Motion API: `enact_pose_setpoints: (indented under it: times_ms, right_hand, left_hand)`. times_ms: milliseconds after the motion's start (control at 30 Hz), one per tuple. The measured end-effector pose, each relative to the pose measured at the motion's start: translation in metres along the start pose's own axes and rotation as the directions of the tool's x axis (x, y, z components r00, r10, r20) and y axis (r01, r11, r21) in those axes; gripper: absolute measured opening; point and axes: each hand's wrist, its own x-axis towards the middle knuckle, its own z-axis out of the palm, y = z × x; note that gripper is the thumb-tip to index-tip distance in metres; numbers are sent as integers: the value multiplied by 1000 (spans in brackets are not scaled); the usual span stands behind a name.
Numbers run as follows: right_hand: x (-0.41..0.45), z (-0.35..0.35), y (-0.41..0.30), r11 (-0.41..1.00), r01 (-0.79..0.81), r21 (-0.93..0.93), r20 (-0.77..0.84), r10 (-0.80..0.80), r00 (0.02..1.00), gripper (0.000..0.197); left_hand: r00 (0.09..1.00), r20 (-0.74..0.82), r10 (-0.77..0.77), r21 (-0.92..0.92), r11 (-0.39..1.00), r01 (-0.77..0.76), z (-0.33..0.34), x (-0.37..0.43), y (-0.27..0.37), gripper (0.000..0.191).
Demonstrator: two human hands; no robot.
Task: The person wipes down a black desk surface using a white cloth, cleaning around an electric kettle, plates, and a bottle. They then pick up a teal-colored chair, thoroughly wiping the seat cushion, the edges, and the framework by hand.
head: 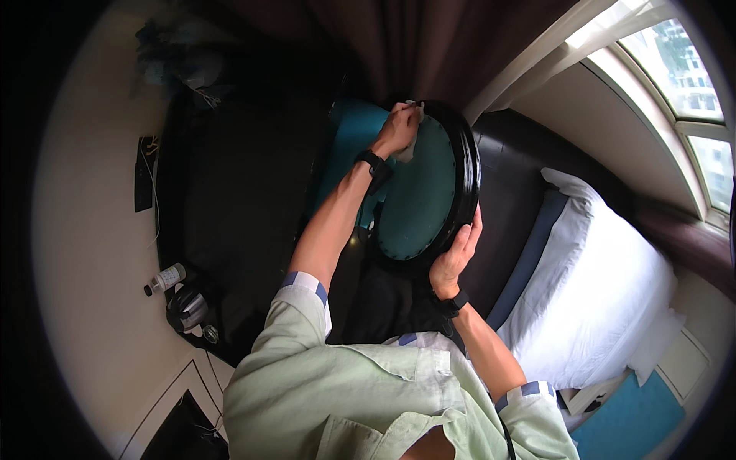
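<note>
In front of me is a chair's oval backrest (422, 190), with teal upholstery, a line of dark studs and a glossy black frame (470, 167). My left hand (401, 127) is closed around a pale, crumpled cloth (407, 152) at the upper left of the backrest's frame. Part of that frame is hidden behind the hand and wrist. Lower down on the right, my right hand (457, 256) holds the frame's outer edge, fingers stretched along it. A teal chair seat (357, 135) shows beyond my left forearm.
A dark desk (241, 172) extends to the left, with a kettle (188, 307) and a bottle (167, 279) near its wall side. To the right is a bed with white bedding (598, 276). Dark curtains (414, 46) hang beyond the chair, beside a window (673, 75).
</note>
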Motion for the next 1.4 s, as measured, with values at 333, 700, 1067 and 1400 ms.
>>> enact_pose_setpoints:
  times_ms: [333,700,1067,1400]
  right_hand:
    - [1,-11,-11,971,-60,-232,-79,42,996,61]
    - [-1,-14,2,981,-20,-193,-125,-5,992,50]
    - [6,-22,-8,990,-59,-132,-88,48,995,42]
    - [5,-10,9,992,98,-77,-207,-112,972,57]
  left_hand:
    - [890,431,-148,-109,971,214,66,-40,-146,34]
    - [728,239,-643,-413,611,675,48,47,-192,45]
    - [880,469,-77,-219,955,200,62,71,-135,50]
    - [650,759,38,-1,998,-58,-16,107,132,64]
